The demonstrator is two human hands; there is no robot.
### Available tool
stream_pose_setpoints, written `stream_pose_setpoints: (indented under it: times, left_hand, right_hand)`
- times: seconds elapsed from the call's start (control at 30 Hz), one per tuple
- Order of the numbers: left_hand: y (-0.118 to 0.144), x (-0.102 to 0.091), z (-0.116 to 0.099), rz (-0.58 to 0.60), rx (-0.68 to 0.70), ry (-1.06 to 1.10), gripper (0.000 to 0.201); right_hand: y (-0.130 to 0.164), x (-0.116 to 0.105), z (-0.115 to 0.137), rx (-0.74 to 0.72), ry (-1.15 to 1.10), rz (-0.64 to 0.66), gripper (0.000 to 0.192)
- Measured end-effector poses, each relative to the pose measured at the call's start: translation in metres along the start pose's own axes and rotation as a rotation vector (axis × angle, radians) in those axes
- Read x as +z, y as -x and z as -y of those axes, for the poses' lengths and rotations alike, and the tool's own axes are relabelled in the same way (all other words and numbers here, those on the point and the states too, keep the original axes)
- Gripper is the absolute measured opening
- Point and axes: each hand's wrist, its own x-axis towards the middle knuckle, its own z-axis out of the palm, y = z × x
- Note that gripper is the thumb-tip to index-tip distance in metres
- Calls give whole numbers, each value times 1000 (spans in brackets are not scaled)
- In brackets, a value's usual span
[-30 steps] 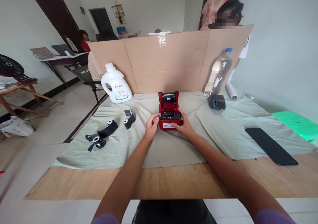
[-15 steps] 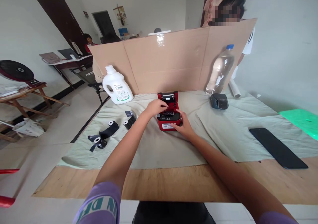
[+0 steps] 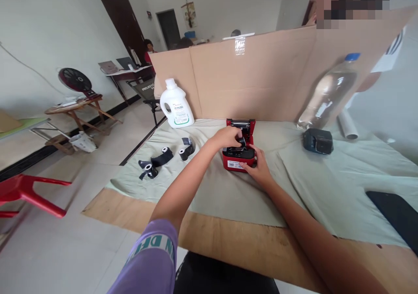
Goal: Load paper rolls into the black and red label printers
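Find the red printer (image 3: 233,159) between both hands, with the lid (image 3: 245,125) tipped up behind the left hand (image 3: 232,138). Pinching there, between left thumb and fingers, apparently a black roll (image 3: 242,141), half hidden by the grip. Clasping the printer's near right corner with the right hand (image 3: 260,167), with thumb across the front and fingers bent along the side. Best to guide the roll level, not aslant to the bay, without forcing, and to press lightly with the right hand against any skid on the cloth (image 3: 225,202). Mind the raised lid: no fingertips under it. Notice, left of the left hand, one loose roll (image 3: 184,155) and, farther off, two more rolls (image 3: 152,172); well right of the right hand, a dark boxy object (image 3: 318,141).
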Motion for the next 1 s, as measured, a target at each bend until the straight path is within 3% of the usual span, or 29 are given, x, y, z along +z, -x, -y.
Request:
stream_pose_setpoints:
  times: [0.07,0.17,0.23,0.3,0.37,0.47,0.6,0.7,0.83,1.0]
  left_hand:
    - [38,-17,18,-226,-24,168,24]
    - [103,-43,59,-601,-315,272,42]
    - [140,-58,89,-776,-553,201,41]
    - [168,-67,113,-844,-721,-2,35]
    - [183,-67,129,-833,-799,-213,33]
    - [191,-54,138,-783,-764,-457,37]
    - [191,-35,134,-662,-711,-625,36]
    - [194,-34,121,-618,-721,-732,32]
    - [195,-36,102,-654,-702,-751,33]
    - [184,-17,98,-492,-716,-686,33]
  right_hand:
    - [1,0,2,-2,8,-3,76]
    - [1,0,5,16,-9,1,75]
    - [1,0,6,16,-19,-3,76]
    - [1,1,5,10,-17,-15,76]
    - [1,2,3,9,-12,-21,77]
    - [1,2,1,24,-10,-18,79]
    - [1,2,-1,32,-15,-9,78]
    - [2,2,-2,31,-17,-12,78]
    - [1,3,-2,33,-19,-11,79]
    - [2,2,2,43,-23,-12,79]
